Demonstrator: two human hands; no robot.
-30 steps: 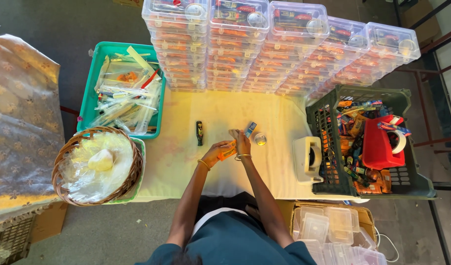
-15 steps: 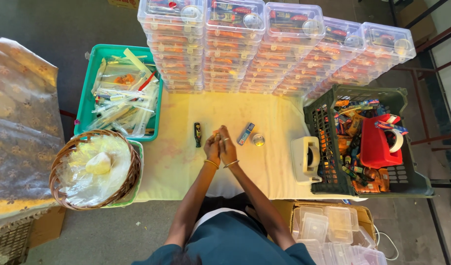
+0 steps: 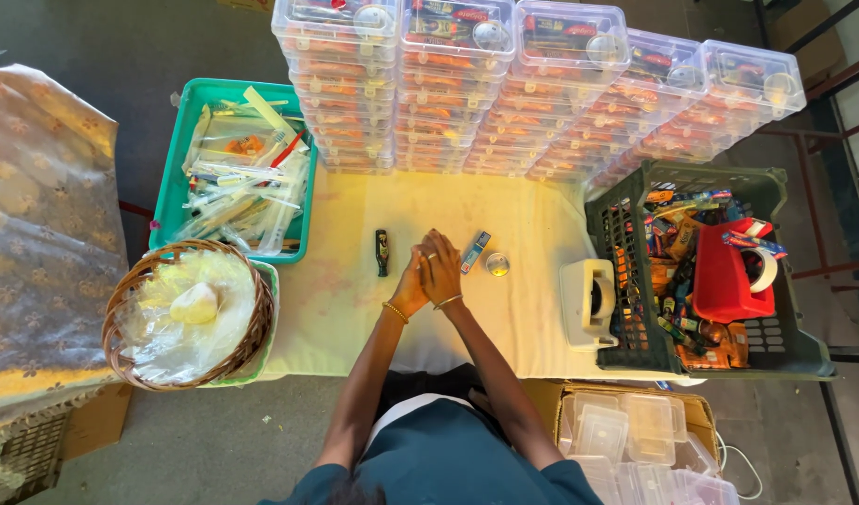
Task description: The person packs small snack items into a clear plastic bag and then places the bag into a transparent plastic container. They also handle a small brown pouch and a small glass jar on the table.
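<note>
Both hands, left hand (image 3: 410,286) and right hand (image 3: 440,271), are pressed together. Left of them lies a small dark bottle (image 3: 382,252), probably light, stiff; hold its middle.

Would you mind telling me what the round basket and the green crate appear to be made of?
The round basket looks like woven wicker or cane, brown with a slight sheen: interlaced strands show around its rim. The green crate looks like matte moulded plastic: its walls form a regular open grid.
</note>
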